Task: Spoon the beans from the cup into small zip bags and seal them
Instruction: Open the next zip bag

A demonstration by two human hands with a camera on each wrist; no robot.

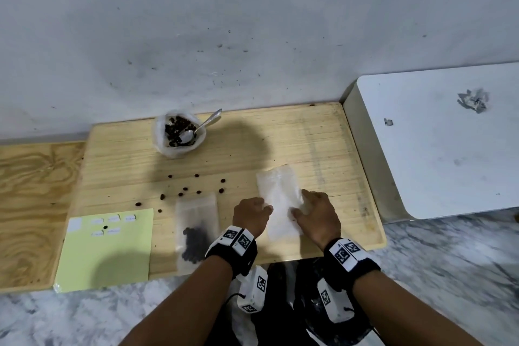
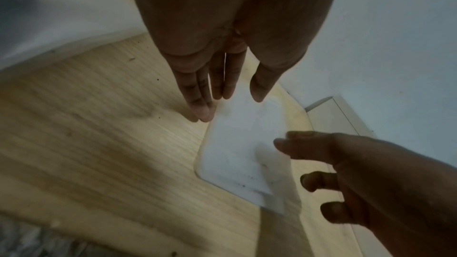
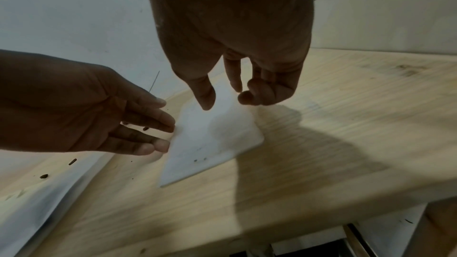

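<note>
One bag filled, second bag empty.
Filled bag [image 1: 196, 236] lay beside empty bag [image 1: 280, 199]; left hand [image 1: 251, 215] and right hand [image 1: 317, 212], fingers relaxed, touched its edges without pinching. Cup [image 1: 179, 132] held beans; sealing appeared pending.

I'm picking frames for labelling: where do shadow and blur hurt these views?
Head view: a broad shadow covers the wooden table near the white cup of beans. Left wrist view: left hand dim, tabletop streaked. Right wrist view: right hand backlit, shadowing the empty white zip bag.
</note>
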